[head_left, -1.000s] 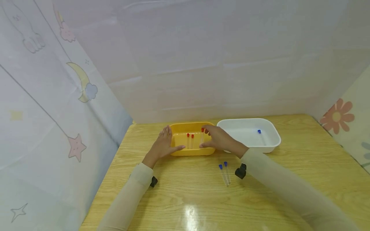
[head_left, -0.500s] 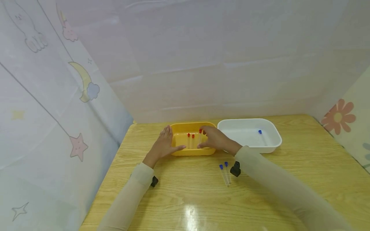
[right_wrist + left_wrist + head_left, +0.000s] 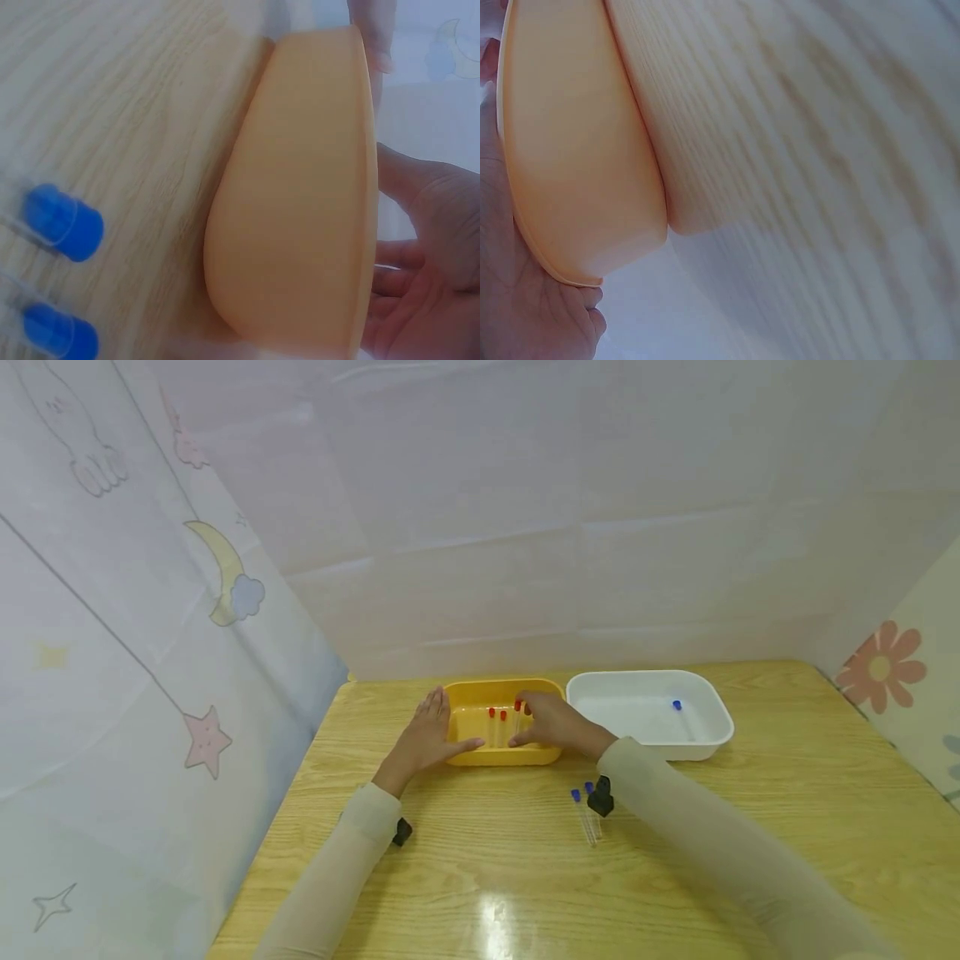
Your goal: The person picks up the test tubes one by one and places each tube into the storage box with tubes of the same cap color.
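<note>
My left hand (image 3: 424,737) lies with straight fingers along the left end of a yellow tray (image 3: 504,758), thumb stretched over its front rim. Inside that tray, my right hand (image 3: 553,720) holds a clear test tube with a red cap (image 3: 517,706) between fingers and thumb. Just left of it lie two more red-capped test tubes, one with its cap (image 3: 503,716) nearest the held tube. In the right wrist view the tray wall (image 3: 300,187) hides the tubes and fingertips. The left wrist view shows my palm (image 3: 517,300) against the tray's rim.
A white tray (image 3: 637,752) stands right of the yellow one, with a blue-capped test tube (image 3: 677,706) in it. Two more blue-capped tubes (image 3: 581,810) lie on the wooden table (image 3: 450,877), beside the right wrist's camera. Printed curtains surround the table's back and sides.
My right hand has shifted left and slightly down inside the yellow tray, bringing its red-capped test tube closer to the other two. The left hand stays in place at the tray.
</note>
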{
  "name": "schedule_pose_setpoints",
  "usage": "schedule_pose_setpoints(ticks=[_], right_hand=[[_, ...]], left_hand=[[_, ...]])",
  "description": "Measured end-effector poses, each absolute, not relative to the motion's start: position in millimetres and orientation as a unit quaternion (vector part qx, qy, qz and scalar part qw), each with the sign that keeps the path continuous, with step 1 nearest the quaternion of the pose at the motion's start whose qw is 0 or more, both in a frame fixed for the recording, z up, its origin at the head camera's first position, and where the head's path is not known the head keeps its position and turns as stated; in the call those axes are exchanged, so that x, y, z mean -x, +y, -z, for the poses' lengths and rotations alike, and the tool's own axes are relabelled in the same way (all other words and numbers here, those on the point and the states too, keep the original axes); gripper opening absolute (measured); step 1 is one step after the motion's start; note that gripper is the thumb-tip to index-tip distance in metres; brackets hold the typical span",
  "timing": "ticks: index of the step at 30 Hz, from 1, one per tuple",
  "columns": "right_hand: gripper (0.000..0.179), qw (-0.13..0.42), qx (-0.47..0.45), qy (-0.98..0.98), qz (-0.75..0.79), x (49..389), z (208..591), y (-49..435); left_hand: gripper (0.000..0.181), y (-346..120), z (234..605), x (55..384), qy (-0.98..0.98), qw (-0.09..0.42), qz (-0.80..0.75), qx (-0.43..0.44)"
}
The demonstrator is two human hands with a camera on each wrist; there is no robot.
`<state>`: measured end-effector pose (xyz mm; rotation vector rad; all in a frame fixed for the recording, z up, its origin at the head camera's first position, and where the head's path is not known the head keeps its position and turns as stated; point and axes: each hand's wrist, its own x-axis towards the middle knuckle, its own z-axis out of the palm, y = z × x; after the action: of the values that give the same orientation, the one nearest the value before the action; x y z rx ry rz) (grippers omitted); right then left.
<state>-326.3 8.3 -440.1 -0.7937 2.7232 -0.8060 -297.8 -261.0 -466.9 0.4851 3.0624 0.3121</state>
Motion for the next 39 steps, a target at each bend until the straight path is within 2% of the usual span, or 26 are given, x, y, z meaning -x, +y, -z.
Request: schedule_pose_setpoints(ticks=[9, 18, 27, 39], right_hand=[[0.071, 0.092, 0.276, 0.923, 0.254, 333.5, 445.0, 2.4], [0.076, 0.110, 0.272, 0.922, 0.251, 336.5, 447.1, -0.4], [0.072, 0.088, 0.294, 0.924, 0.227, 339.9, 450.2, -2.2], [0.075, 0.093, 0.290, 0.928, 0.214, 341.4, 452.6, -5.6]], left_hand=[[0.128, -262.0, 469.3, 299.1, 0.982, 0.013, -0.102, -0.157], [0.127, -262.0, 467.9, 298.2, 0.981, 0.014, -0.107, -0.162], [0.127, -262.3, 469.2, 300.6, 0.982, 0.006, -0.099, -0.163], [0.124, -260.7, 467.8, 300.2, 0.983, 0.007, -0.089, -0.159]])
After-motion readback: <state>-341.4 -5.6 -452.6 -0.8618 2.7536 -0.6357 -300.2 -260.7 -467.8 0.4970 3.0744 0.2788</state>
